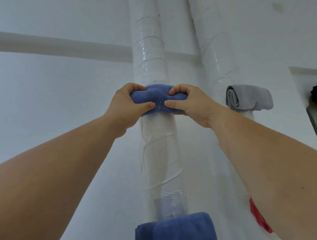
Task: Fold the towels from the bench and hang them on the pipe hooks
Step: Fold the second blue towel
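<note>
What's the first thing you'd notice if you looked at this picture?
Two bare hands, the left hand and the right hand, squeezing a folded blue towel against a fat white wrapped pipe in the middle. Next, a rolled grey towel hangs on the pipe to the right, and another blue towel hangs below.

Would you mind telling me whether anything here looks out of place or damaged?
Nothing stands out. Both hands, left hand and right hand, press a folded blue towel against the wrapped pipe; the grey towel hangs neatly.
</note>
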`<state>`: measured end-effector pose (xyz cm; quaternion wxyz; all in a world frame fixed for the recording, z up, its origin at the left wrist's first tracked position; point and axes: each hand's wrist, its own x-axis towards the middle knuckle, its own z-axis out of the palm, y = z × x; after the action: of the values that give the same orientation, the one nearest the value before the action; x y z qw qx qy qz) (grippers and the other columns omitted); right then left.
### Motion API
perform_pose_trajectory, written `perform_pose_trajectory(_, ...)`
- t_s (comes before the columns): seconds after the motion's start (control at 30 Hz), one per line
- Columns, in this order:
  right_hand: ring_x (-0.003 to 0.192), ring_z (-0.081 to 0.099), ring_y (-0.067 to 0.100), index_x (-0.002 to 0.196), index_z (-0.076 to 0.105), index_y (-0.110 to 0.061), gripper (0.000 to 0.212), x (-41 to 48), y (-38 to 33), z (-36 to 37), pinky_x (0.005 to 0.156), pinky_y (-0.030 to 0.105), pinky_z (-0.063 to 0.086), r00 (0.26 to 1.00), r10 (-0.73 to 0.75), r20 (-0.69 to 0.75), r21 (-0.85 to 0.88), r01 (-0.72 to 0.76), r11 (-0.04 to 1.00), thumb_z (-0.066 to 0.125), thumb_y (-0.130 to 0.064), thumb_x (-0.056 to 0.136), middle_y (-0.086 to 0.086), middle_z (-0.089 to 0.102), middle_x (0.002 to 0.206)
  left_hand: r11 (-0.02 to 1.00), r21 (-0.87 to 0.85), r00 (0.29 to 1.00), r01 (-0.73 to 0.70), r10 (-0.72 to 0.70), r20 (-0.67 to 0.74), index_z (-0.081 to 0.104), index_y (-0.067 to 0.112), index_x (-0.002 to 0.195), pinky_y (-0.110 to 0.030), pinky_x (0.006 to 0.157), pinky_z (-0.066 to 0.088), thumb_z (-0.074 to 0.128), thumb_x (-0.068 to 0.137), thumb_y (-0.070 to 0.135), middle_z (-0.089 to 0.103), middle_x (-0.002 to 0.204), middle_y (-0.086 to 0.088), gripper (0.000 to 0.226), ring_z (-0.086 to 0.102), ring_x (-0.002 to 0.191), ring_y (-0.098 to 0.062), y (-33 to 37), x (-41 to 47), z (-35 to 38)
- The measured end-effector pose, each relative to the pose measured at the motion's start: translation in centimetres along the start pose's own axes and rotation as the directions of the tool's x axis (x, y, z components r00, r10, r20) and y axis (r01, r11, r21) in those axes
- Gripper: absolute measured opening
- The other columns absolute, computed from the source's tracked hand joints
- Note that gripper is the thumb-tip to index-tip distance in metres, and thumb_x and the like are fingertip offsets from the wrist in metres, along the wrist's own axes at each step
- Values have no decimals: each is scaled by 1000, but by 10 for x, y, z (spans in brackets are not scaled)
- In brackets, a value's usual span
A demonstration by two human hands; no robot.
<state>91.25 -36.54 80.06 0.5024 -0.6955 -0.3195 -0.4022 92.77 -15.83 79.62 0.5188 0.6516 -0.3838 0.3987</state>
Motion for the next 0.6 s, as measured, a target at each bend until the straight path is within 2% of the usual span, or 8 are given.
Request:
perform_pose_trajectory(0.1, 97, 70, 24, 93, 66, -19, 16, -4, 2, -2, 82, 38, 62, 1000, 6, 19, 22, -7, 1000, 76, -9, 87, 8, 68, 110, 999, 36, 1000, -26, 26, 10, 62, 20, 112, -24, 63, 57, 77, 85, 17, 68, 104, 0, 31, 68, 88, -17, -2, -2, 2)
perform_pose_trajectory(0.17, 91, 64, 19, 88, 60, -24, 13, -1, -2, 3, 75, 32, 57, 998, -39, -44, -194, 30, 981, 73, -19, 90, 3, 64, 105, 973, 218, 995, -81, 93, -45, 60, 23, 106, -32, 77, 55, 67, 92, 33, 65, 108, 3, 19, 64, 99, -19, -1, 1, 3)
perform_pose_trajectory(0.2, 90, 59, 19, 88, 56, -26, 14, 0, -4, 6, 75, 32, 52, 992, -101, -78, -389, 63, 919, 69, -27, 91, 3, 60, 106, 907, 404, 984, -117, 162, -78, 59, 25, 106, -39, 86, 52, 59, 95, 40, 63, 115, 3, 19, 60, 106, -22, -1, 2, 4)
perform_pose_trajectory(0.27, 106, 52, 25, 101, 51, -26, 13, 0, -3, 14, 87, 38, 45, 958, -268, -101, -737, 109, 667, 58, -34, 93, 7, 51, 121, 606, 779, 946, -160, 319, -54, 55, 27, 116, -55, 106, 36, 46, 101, 40, 52, 140, 3, 23, 46, 130, -28, -3, 3, 4)
perform_pose_trajectory(0.37, 151, 18, 28, 151, 28, -25, 57, -6, 1, 22, 122, 50, 17, 928, -371, -36, -915, 119, 386, 42, -27, 96, 5, 21, 163, 330, 897, 907, -295, 392, 154, 33, 26, 152, -60, 122, 6, 36, 104, 24, 27, 166, 3, 49, 15, 155, -25, -9, 4, 7)
perform_pose_trajectory(0.43, 156, -6, 21, 160, 2, -32, 70, -5, 3, 22, 125, 50, -1, 950, -312, 18, -919, 139, 370, 33, -28, 97, -6, 0, 170, 397, 864, 921, -312, 349, 172, 15, 23, 161, -53, 125, 0, 31, 105, 22, 17, 169, 4, 58, 5, 157, -20, -15, 4, 11)
perform_pose_trajectory(0.5, 156, -13, 18, 160, -3, -32, 70, -3, 9, 21, 126, 49, -5, 970, -240, 44, -853, 162, 496, 27, -32, 97, -10, -6, 170, 541, 792, 946, -282, 293, 136, 6, 23, 162, -47, 127, -2, 22, 107, 32, 6, 170, 7, 58, -2, 157, -14, -21, 2, 17)
perform_pose_trajectory(0.6, 155, -14, 16, 160, -2, -31, 63, 1, 24, 24, 126, 45, -6, 968, -251, 33, -705, 200, 680, 22, -40, 103, -10, -7, 169, 627, 728, 954, -277, 273, 128, -6, 27, 161, -43, 127, -4, 18, 106, 42, -8, 170, 11, 62, -10, 155, -9, -33, -1, 24)
